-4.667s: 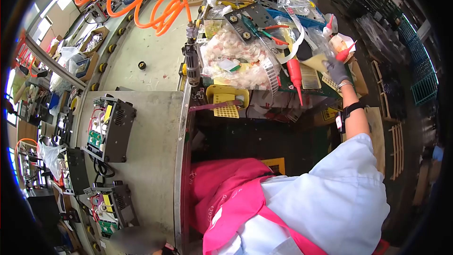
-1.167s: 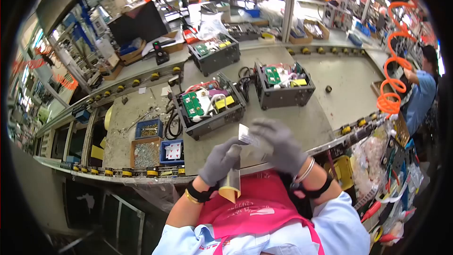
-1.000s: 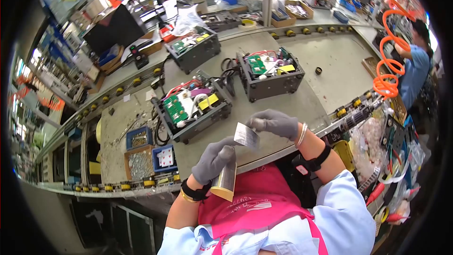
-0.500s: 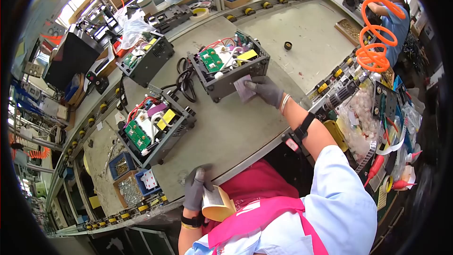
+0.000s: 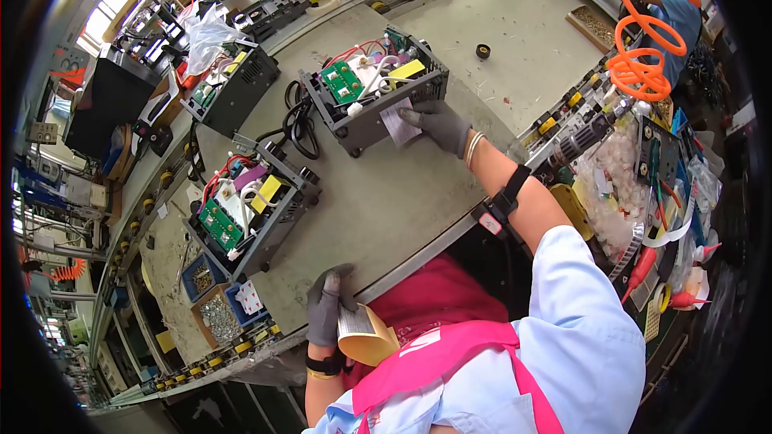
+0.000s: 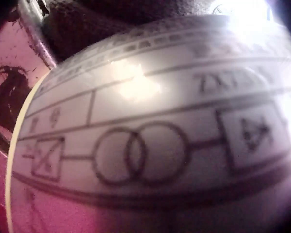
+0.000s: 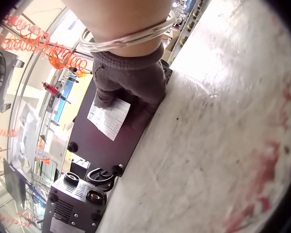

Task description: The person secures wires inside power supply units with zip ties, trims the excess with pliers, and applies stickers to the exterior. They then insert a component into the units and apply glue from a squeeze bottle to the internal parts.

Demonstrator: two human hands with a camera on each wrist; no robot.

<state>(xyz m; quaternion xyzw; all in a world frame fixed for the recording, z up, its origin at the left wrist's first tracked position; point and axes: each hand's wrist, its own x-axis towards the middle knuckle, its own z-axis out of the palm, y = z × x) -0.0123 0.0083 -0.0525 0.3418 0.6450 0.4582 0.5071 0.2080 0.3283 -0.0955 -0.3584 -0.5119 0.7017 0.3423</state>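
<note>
The right hand (image 5: 444,125), gloved in grey, pinches a small printed label (image 5: 400,122) against the near side of a dark open-topped unit (image 5: 370,127). In the right wrist view the thumb of the right hand (image 7: 128,82) lies on the label (image 7: 109,118), whose lower part overlaps the dark panel (image 7: 94,141). Near the table's front edge, the gloved left hand (image 5: 326,309) holds a curled label sheet with yellowish backing (image 5: 366,336). Printed lines and a circuit symbol on the sheet (image 6: 136,145) fill the left wrist view.
Another open unit (image 5: 257,217) stands to the left, with a third (image 5: 233,88) behind it. Black cables (image 5: 299,124) lie between units. Small parts boxes (image 5: 219,317) are at the left front. A power tool (image 5: 579,141) and an orange coiled hose (image 5: 643,72) are at right.
The right hand has carried the small label from beside the left hand to the unit's side. The left hand has moved away from it, still holding the curled sheet. The head view has turned.
</note>
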